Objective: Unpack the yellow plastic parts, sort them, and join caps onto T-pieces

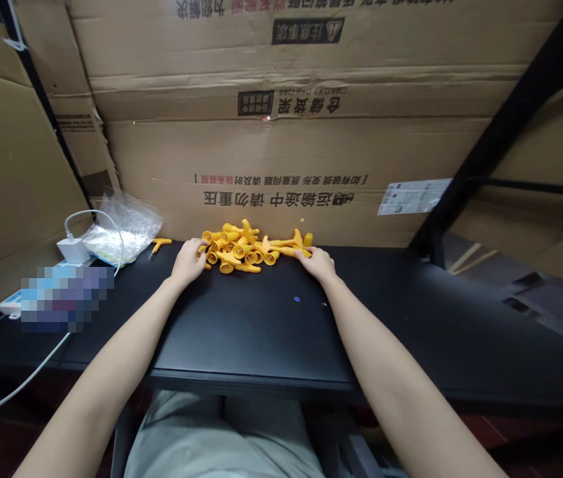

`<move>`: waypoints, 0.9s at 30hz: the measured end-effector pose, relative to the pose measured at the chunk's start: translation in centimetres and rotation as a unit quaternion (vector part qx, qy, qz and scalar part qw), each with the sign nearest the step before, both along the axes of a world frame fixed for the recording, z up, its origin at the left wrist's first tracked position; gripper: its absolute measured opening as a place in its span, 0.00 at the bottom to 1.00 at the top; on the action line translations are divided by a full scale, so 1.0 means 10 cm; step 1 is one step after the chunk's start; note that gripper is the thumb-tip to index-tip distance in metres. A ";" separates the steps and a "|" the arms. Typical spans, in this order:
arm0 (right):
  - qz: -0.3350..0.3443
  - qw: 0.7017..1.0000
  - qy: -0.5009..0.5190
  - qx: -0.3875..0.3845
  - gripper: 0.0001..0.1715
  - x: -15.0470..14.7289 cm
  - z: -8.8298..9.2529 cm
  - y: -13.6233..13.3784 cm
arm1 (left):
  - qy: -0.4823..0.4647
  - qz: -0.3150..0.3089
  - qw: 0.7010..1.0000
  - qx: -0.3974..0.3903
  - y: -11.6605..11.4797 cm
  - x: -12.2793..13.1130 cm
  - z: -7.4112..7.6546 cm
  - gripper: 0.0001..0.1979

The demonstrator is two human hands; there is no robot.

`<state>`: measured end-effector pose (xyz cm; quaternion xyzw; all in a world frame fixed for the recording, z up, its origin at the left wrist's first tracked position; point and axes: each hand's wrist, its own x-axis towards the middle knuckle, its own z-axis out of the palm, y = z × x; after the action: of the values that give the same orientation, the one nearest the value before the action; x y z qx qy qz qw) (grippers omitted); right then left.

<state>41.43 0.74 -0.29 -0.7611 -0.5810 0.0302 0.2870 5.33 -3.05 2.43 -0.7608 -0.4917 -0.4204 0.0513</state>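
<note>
A heap of yellow plastic T-handled pieces (239, 251) lies on the black tabletop against the cardboard. Many have flared, cup-like ends with something small and shiny inside. At the heap's left end, my left hand (190, 261) is closed with curled fingers around a yellow piece, partly hidden by the fingers. My right hand (319, 263) grips the end of another yellow piece (284, 249) at the right side, thumb and fingers closed about it. Apart from the heap, a single yellow T-handled piece (162, 241) with a thin metal tip lies left of my left hand.
Cardboard sheets (281, 153) stand behind and at the left of the black table (256, 332). Crumpled clear plastic bags (125, 229), a white charger (73, 250) with its cable, and a blurred-out item (65, 299) sit at the left. A black metal post (500, 126) slants up on the right.
</note>
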 end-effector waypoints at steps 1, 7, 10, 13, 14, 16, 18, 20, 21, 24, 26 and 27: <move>0.001 1.000 -0.001 -0.003 0.29 -0.01 -0.01 0.01 | 0.000 -0.002 1.000 0.002 0.01 0.00 -0.01 0.11; 0.066 0.991 0.095 0.066 0.29 0.07 -0.11 0.15 | 0.004 -0.018 1.000 0.006 0.03 0.00 -0.05 0.12; 0.079 0.980 0.119 0.136 0.27 0.07 -0.11 0.18 | 0.003 -0.027 1.000 0.006 0.04 0.00 -0.06 0.13; 0.095 0.964 0.131 0.212 0.24 0.04 -0.05 0.17 | -0.001 -0.029 1.000 0.007 0.04 0.00 -0.06 0.13; 0.105 0.958 0.138 0.230 0.23 0.02 -0.02 0.16 | -0.002 -0.030 1.000 0.007 0.04 0.00 -0.06 0.13; 0.128 0.949 0.149 0.246 0.22 -0.05 0.04 0.13 | -0.001 -0.033 0.999 0.007 0.04 0.00 -0.07 0.13; 0.151 0.946 0.144 0.250 0.20 -0.15 0.08 0.10 | -0.001 -0.033 0.999 0.008 0.04 0.00 -0.07 0.13; 0.184 0.938 0.117 0.268 0.17 -0.26 0.12 0.07 | -0.001 -0.032 0.999 0.009 0.03 0.00 -0.07 0.13; 0.207 0.932 0.099 0.282 0.15 -0.32 0.14 0.06 | 0.000 -0.032 0.999 0.010 0.03 0.00 -0.07 0.13; 0.282 0.905 0.043 0.315 0.09 -0.46 0.17 0.02 | 0.002 -0.030 0.999 0.012 0.03 0.01 -0.07 0.13; 0.318 0.891 0.014 0.324 0.09 -0.52 0.18 0.00 | 0.003 -0.030 0.999 0.016 0.03 0.01 -0.06 0.13; 0.329 0.885 0.003 0.330 0.10 -0.54 0.19 -0.01 | 0.003 -0.030 0.999 0.018 0.03 0.01 -0.06 0.13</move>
<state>36.01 0.62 1.56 -0.3871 -0.7736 -0.0686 0.4970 5.38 -2.75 1.83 -0.7755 -0.4609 -0.4281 0.0542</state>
